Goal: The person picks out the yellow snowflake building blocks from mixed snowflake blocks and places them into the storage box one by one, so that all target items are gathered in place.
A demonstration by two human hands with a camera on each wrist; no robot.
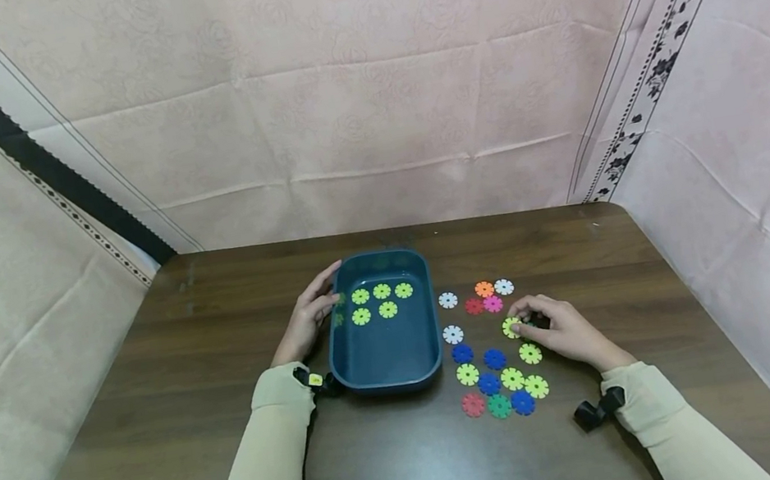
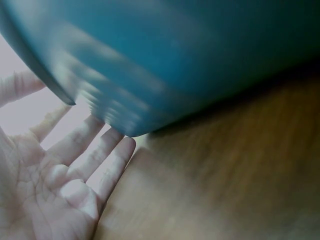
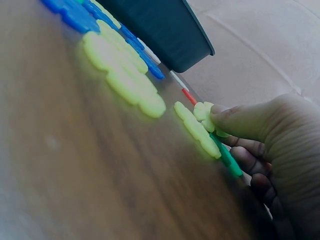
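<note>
A dark blue tray (image 1: 386, 356) stands on the table with several yellow-green flower-shaped discs (image 1: 381, 290) on its floor. My left hand (image 1: 308, 315) is at the tray's left side, its straight fingers resting against the outer wall (image 2: 165, 65). To the right of the tray, my right hand (image 1: 563, 329) pinches a yellow-green flower-shaped disc (image 3: 202, 114) between thumb and fingers. Close below that disc lies another yellow-green disc (image 1: 531, 353) on the table. A green disc (image 3: 231, 157) shows under the right fingers in the right wrist view.
Loose flower-shaped discs spread right of the tray: white (image 1: 453, 334), blue (image 1: 495, 359), red (image 1: 473, 404), orange (image 1: 484, 289), pink (image 1: 492, 303) and green (image 1: 499, 406). Pale cloth (image 1: 368, 126) hangs behind the brown wooden table (image 1: 419, 467) and along both sides.
</note>
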